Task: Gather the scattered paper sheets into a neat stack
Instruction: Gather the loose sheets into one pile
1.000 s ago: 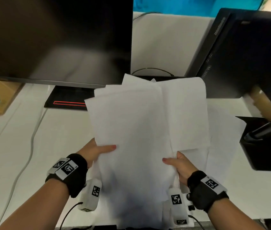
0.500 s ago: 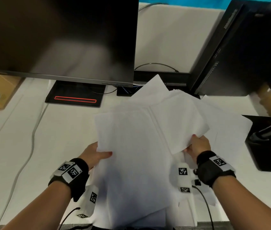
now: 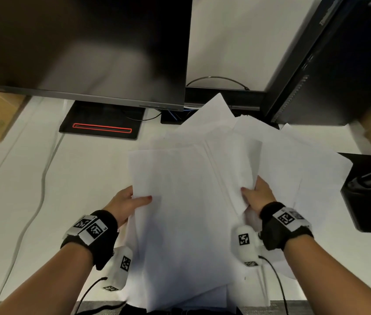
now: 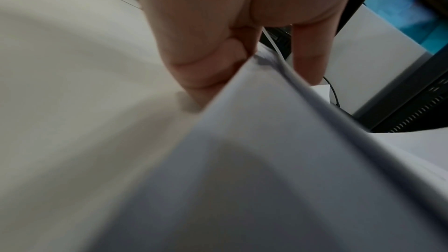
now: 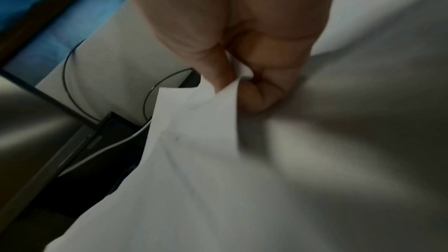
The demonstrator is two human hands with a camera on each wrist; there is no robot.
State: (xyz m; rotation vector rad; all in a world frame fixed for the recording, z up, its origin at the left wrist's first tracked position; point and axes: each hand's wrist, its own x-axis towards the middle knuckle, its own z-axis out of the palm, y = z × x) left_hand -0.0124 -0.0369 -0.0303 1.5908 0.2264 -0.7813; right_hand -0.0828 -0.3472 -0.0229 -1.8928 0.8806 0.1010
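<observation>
My left hand (image 3: 126,204) pinches the left edge of the loose sheaf of plain white paper sheets (image 3: 191,201), thumb lying flat on the top page and the other fingers tucked underneath; the left wrist view shows the fingers (image 4: 206,76) closing on that edge. My right hand (image 3: 258,196) grips the right side of the same sheaf, and in the right wrist view my curled fingers (image 5: 257,91) crumple a corner of paper between them. So both hands are closed on the paper.

The sheaf hangs between my hands just above the white desk (image 3: 32,178), its near end overhanging the desk edge toward me. It is far from square: the far corners fan out in several directions, and at least one more white sheet (image 3: 312,169) pokes out to the right, behind my right hand; I cannot tell whether it is in my grip or lying on the desk.

To do this well, I judge I should loosen both pinches a little so the pages can slide, stand the bundle on one long edge and tap it on the desk, then turn it and tap a short edge. Squeezing hard, as my right hand does, risks creasing that corner.

Beyond the paper stand the large black monitor (image 3: 77,46), its flat black base with the red outline (image 3: 102,126), and a second dark screen (image 3: 343,64) on the right.
</observation>
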